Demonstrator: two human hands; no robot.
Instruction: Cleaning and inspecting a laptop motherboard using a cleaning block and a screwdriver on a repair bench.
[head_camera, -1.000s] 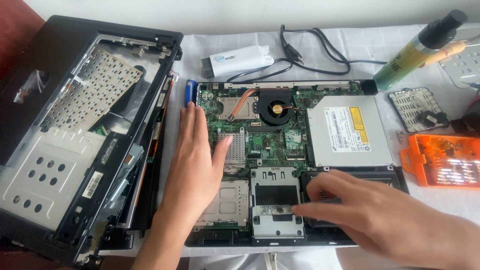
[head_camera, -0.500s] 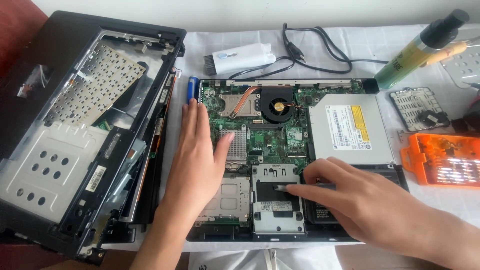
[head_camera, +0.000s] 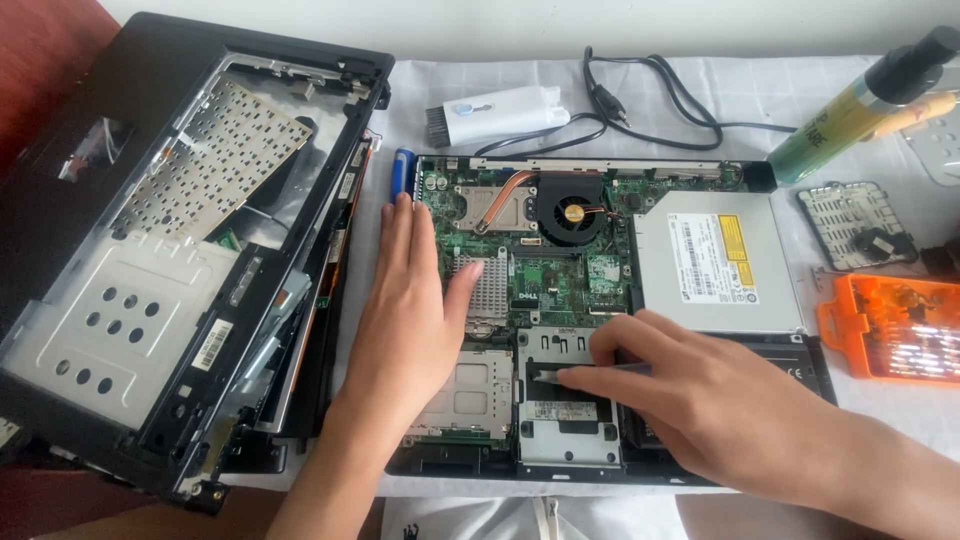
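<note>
left hand (head_camera: 405, 300): flat and released on the laptop base (head_camera: 560, 270)
right hand (head_camera: 700, 400): pinching a thin tool (head_camera: 590, 371)
orange case (head_camera: 890, 325): bits inside, right of the base

You have a white label with a yellow block (head_camera: 712, 258) on the silver drive (head_camera: 690, 205), right of centre. A white sticker (head_camera: 561, 410) lies on the metal cage near you, just below your right fingertips. A small white label (head_camera: 211, 344) sits on the upturned cover (head_camera: 60, 200) at left. The green can (head_camera: 835, 125), far right, carries dark print.
</note>
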